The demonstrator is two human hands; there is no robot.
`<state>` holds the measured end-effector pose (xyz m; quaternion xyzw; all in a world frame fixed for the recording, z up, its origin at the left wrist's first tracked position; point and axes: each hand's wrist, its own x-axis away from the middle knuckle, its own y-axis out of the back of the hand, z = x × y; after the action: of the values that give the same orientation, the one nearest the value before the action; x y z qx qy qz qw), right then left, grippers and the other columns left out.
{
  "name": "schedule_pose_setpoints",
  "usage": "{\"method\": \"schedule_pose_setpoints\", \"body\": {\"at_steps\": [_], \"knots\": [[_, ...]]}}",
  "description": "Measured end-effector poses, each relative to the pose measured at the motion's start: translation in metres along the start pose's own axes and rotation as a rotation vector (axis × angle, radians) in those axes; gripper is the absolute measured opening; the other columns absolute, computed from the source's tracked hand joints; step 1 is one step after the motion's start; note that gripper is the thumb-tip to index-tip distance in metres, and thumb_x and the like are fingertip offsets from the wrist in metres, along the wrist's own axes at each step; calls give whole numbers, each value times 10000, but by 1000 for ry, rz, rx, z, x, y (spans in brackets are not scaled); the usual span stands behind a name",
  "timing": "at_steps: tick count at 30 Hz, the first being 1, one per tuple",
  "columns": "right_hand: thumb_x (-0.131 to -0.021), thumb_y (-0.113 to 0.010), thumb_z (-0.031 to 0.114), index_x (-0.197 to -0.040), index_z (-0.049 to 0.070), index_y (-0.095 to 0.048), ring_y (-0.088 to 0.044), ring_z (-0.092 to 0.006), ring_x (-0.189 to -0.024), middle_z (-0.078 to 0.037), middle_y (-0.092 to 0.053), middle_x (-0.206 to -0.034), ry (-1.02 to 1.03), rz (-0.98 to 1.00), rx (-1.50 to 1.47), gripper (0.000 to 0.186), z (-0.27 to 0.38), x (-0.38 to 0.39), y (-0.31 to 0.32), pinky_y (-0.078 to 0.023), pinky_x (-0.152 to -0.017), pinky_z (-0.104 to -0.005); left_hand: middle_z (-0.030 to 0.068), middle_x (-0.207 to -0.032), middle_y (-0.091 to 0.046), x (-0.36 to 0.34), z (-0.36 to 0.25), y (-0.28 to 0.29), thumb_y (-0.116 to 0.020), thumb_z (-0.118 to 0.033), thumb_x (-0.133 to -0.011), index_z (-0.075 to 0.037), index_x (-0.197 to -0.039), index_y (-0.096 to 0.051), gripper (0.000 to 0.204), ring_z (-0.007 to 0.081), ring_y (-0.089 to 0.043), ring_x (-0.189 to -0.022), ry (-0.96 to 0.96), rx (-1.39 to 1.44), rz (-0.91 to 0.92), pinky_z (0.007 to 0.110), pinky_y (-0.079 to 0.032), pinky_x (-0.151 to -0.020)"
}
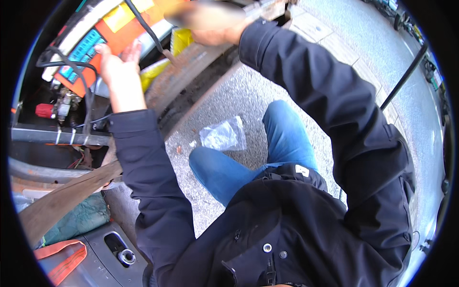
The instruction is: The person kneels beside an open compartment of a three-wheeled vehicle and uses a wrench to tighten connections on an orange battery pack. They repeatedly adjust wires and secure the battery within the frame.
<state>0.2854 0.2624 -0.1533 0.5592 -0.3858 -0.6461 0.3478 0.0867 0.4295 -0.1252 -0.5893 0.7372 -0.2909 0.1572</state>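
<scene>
My left hand [122, 71] is held up with its fingers stretched apart, against or just in front of a large orange-faced box [103, 40]; touching or not, I cannot tell. A blue printed label [83, 52] and a yellow label [126, 16] are stuck on that box. Black cables [143, 24] cross its face. At the top, my right hand [215, 28] reaches over a rusty metal beam [191, 64]. A blur covers its fingers, so what they hold, if anything, is hidden. Bright yellow material [180, 42] shows between the beam and the box.
A red-knobbed metal fitting [45, 110] sits left of the beam. Below it run a grey bar [57, 136] and a brown strap [71, 198]. A clear plastic bag [222, 135] lies on the ground by my knees. A dark case [112, 253] and an orange strap [64, 260] are lower left.
</scene>
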Motion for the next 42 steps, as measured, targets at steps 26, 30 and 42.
{"method": "schedule_pose_setpoints", "body": {"at_steps": [26, 30, 42], "knots": [[-874, -598, 206, -1008, 27, -798, -730, -353, -1051, -224, -752, -1062, -67, 281, 39, 300, 0, -51, -2, -563, -916, -437, 339, -1350, -467, 37, 4, -19, -647, -549, -981, 69, -1436, -312, 838, 505, -564, -1257, -42, 4, 24, 602, -476, -1099], [-931, -602, 229, -1076, 101, -806, -730, -318, -1053, -150, -757, -1110, -12, 322, 294, 281, -12, -57, -32, -581, -935, -406, 346, -1342, -478, 44, 9, -25, -622, -576, -986, 79, -1436, -329, 847, 500, -572, -1253, -41, 5, 45, 585, -479, -1097], [-914, -650, 203, -1056, 59, -786, -736, -341, -1043, -193, -761, -1074, -173, 193, 85, 243, 9, -42, 4, -585, -902, -433, 320, -1209, -565, 39, 11, -20, -648, -567, -974, -4, -1454, -358, 795, 497, -630, -1155, -124, -7, 13, 610, -496, -1057]]}}
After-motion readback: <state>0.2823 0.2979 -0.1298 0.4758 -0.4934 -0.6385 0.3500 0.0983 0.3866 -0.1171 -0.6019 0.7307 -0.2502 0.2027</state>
